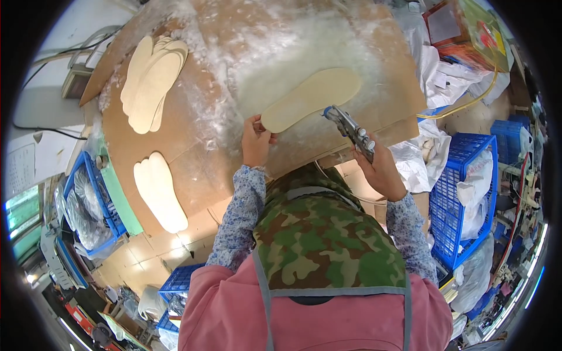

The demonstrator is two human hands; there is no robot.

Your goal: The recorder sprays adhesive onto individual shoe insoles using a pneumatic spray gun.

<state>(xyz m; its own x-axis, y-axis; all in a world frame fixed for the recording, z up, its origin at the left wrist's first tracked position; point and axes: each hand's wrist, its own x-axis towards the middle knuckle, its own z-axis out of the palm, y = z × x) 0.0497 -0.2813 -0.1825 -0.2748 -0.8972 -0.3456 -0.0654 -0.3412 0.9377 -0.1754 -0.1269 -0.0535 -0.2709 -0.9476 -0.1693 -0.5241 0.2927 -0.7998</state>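
Note:
A single cream insole (313,99) lies slanted over the whitened part of the cardboard-covered table. My left hand (257,140) pinches its near-left end between thumb and fingers. In my right hand (380,169) is a metal spray gun (351,130), gripped by its handle. Its blue-ringed nozzle points at the insole's near edge, a short way from it. Farther left, a fanned pile of insoles (153,82) rests on the cardboard. Nearer to me on the left lies a smaller stack of insoles (161,193).
White overspray coats the cardboard (205,169). A blue plastic crate (462,199) with white bags stands at the right, beside a yellow hose (462,108). Another blue crate (93,205) holding plastic bags is at the left. A box (462,32) sits at the far right.

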